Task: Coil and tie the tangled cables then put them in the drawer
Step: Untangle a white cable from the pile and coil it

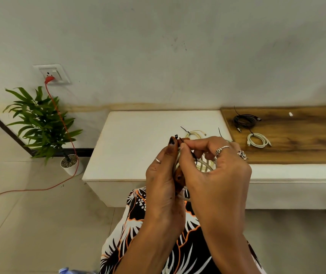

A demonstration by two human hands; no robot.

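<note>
My left hand [163, 175] grips a coil of white cable [205, 165] in front of me, over the near edge of the white cabinet top [136, 143]. My right hand [215, 171] pinches a black cable tie [178, 139] against the coil; the tie's head sticks up by my left fingertips. Most of the coil is hidden between my hands. Behind my hands lies a tied white cable coil [195, 133]. On the wooden top [300, 143] to the right lie a tied black cable coil [244, 121] and another tied white cable coil [258, 140].
A loose black tie [220, 132] lies near the cabinet's right edge. A small white piece [290, 114] sits on the wood. A potted plant [43, 123] stands on the floor at left, with a red cord [67, 133] running from the wall socket [52, 74] across the floor.
</note>
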